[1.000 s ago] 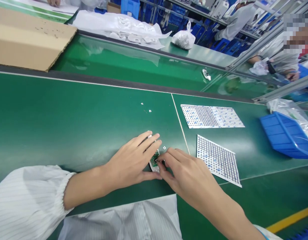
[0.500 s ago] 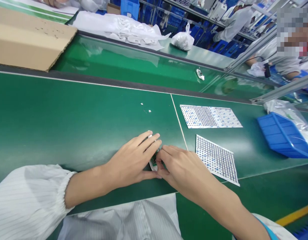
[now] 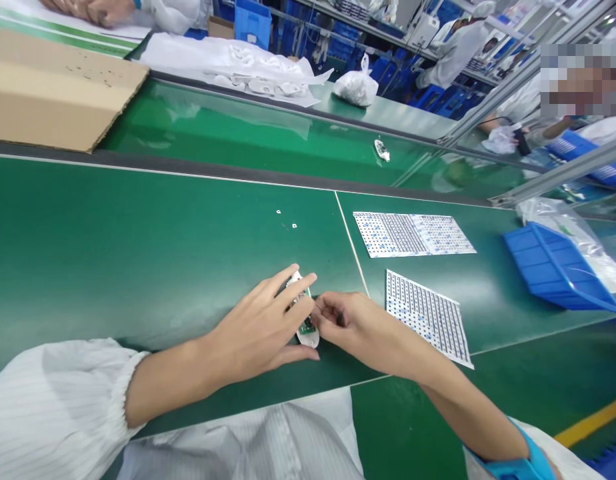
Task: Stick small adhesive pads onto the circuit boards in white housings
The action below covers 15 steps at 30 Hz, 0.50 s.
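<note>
A small white plastic housing [image 3: 309,338] with a green circuit board [image 3: 306,327] in it lies on the green bench in front of me. My left hand [image 3: 268,317] is laid across it and steadies it. The fingers are stretched over the housing and hide its middle, with the thumb by its near end. At the housing's right edge, my right hand [image 3: 345,323] has thumb and forefinger pinched together over the board. Whatever the pinch holds is too small or hidden to make out.
Two printed sticker sheets [image 3: 413,235] [image 3: 428,319] lie to the right, beside a blue bin [image 3: 558,267]. Two tiny white pieces [image 3: 295,226] are ahead. Beyond the dark rail [image 3: 213,179], another white housing [image 3: 382,150] sits on the green belt. Cardboard [image 3: 58,87] overhangs at left.
My right hand has drawn slightly back from the housing, and its fingers have shifted along the board's edge. The left fingers have spread a little, baring more of the housing. The view has shifted slightly.
</note>
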### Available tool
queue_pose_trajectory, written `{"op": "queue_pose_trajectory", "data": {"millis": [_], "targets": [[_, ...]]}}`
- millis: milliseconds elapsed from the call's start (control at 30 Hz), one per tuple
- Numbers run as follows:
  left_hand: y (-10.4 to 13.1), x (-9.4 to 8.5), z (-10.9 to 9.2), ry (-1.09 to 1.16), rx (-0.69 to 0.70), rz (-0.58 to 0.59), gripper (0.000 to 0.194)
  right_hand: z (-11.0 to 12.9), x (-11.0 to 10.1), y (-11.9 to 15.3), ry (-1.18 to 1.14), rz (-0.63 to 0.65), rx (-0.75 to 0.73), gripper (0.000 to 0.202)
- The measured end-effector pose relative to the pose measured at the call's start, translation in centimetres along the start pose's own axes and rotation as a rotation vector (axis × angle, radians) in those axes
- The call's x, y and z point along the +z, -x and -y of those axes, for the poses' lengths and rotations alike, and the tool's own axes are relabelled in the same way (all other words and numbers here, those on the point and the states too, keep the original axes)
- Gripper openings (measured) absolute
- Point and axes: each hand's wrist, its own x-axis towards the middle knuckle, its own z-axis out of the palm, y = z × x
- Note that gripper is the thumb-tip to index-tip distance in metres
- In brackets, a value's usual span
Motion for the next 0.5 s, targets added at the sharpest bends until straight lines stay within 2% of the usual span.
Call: {"op": "queue_pose_trajectory", "data": {"millis": [67, 167, 233, 300, 400, 500], "targets": [[0.1, 0.1, 0.1, 0.002, -0.007, 0.0, 0.062, -0.6, -0.4, -0.3, -0.048, -0.049, 0.01, 0.02], [0.1, 0.1, 0.1, 0.01, -0.028, 0.004, 0.064, -1.8, -1.2, -0.8, 0.04, -0.275, 0.03, 0.031], [0.1, 0.2, 0.1, 0.011, -0.035, 0.009, 0.064, -2.5, -1.5, -0.9, 0.123, -0.378, 0.022, 0.027], [0.1, 0.1, 0.1, 0.012, -0.038, 0.011, 0.064, -3.1, -1.4, -0.9, 0.156, -0.389, -0.011, 0.009], [0.0, 0.1, 0.1, 0.011, -0.031, 0.008, 0.065, -3.3, -1.1, -0.7, 0.223, -0.384, -0.064, 0.017], [0.1, 0.1, 0.1, 0.009, -0.031, -0.002, 0.065, -3.1, -1.0, 0.0, 0.242, -0.386, -0.087, 0.013]]}}
